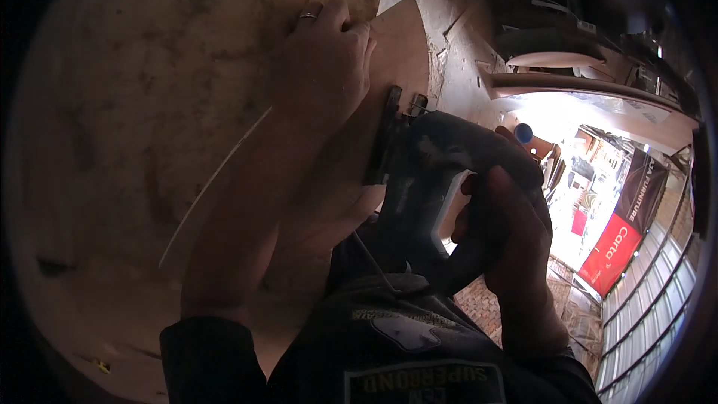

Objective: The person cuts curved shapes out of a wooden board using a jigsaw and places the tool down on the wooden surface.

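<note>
The right hand [512, 209] has its fingers curled shut around the rear handle of a jigsaw [441, 142], probably because a full wrap lets one hand both support and steer it. The jigsaw is at the outer edge of a thin wooden panel [407, 45], its dark baseplate [383, 138] lying along the panel near the curved margin. That placing seems meant to keep the tool square to the wood. The blade itself is too dark to make out.

The left hand [329, 49], with a ring [307, 15] on one finger, rests on the wood close to the panel's pointed end. Its fingers are bent, knuckles up; whether they pinch an edge or only press down I cannot tell. The forearm reaches across the wood, so the hand likely works as a weight against shaking, set just beside the tool yet apart from it.

Under the left arm spreads a broad, stained wooden board [112, 105], which appears to back the panel. A pale curved line [213, 179] runs beside the forearm; I cannot tell if it is an edge or a cut. Beyond the right hand hangs a red banner [609, 254], well apart from the work.
</note>
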Action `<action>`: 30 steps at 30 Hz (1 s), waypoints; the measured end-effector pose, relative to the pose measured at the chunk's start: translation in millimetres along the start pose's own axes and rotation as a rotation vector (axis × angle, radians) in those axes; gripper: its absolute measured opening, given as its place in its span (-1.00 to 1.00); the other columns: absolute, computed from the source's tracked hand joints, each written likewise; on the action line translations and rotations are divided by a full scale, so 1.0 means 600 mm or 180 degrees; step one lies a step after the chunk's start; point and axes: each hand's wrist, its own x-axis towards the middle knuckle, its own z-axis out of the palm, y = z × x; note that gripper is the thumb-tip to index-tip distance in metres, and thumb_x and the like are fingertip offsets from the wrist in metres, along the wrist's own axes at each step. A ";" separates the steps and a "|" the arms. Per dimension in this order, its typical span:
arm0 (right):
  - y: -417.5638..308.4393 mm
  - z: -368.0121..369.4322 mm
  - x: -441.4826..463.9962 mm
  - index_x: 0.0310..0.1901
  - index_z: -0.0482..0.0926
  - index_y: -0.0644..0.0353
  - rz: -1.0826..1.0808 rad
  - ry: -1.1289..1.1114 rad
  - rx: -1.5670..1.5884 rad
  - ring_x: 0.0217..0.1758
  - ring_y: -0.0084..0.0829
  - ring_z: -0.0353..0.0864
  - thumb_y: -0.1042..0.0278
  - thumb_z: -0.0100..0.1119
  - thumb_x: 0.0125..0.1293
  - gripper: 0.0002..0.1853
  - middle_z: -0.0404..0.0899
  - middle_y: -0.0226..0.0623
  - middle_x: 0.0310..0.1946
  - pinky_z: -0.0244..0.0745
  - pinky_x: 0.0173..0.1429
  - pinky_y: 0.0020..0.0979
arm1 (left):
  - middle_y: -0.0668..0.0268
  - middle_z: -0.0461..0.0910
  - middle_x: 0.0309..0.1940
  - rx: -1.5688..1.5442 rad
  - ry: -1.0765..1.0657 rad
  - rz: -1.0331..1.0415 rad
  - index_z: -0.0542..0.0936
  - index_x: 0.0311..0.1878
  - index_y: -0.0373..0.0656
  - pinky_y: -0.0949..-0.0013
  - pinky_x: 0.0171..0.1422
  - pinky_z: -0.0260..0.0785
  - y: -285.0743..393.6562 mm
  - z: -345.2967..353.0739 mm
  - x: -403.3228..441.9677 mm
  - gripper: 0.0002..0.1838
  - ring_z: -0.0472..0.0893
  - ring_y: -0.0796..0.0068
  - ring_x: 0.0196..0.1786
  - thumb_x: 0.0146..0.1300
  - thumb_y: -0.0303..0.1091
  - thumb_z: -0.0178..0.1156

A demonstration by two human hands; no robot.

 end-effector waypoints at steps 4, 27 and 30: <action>0.002 0.011 0.003 0.60 0.17 0.25 -0.0082 0.0134 -0.0120 -0.42 -0.37 0.69 0.21 0.28 0.47 -0.22 0.58 -0.06 -0.11 0.66 -0.33 -0.39 | 0.22 0.63 -0.17 -0.0228 0.0014 -0.0245 0.77 -0.21 -0.14 0.10 0.03 0.61 -0.005 0.008 0.001 -0.80 0.72 0.15 -0.11 0.39 -0.21 0.37; 0.001 0.019 0.008 0.54 0.26 0.35 -0.0182 0.0278 -0.0444 -0.53 -0.50 0.68 0.15 0.19 0.47 -0.28 0.60 -0.20 -0.27 0.63 -0.46 -0.57 | 0.17 0.62 -0.30 -0.0196 0.0161 -0.0078 0.74 -0.31 -0.15 0.02 -0.03 0.54 -0.009 0.009 0.017 -0.84 0.69 0.03 -0.20 0.31 -0.27 0.42; -0.006 0.014 0.011 0.57 0.18 0.34 -0.0128 0.0202 -0.0233 -0.53 -0.44 0.65 0.26 0.22 0.48 -0.26 0.56 -0.18 -0.27 0.59 -0.45 -0.47 | 0.18 0.61 -0.30 -0.0277 0.0149 -0.0102 0.74 -0.32 -0.15 0.01 -0.02 0.53 -0.010 0.011 0.019 -0.85 0.68 0.03 -0.21 0.30 -0.29 0.42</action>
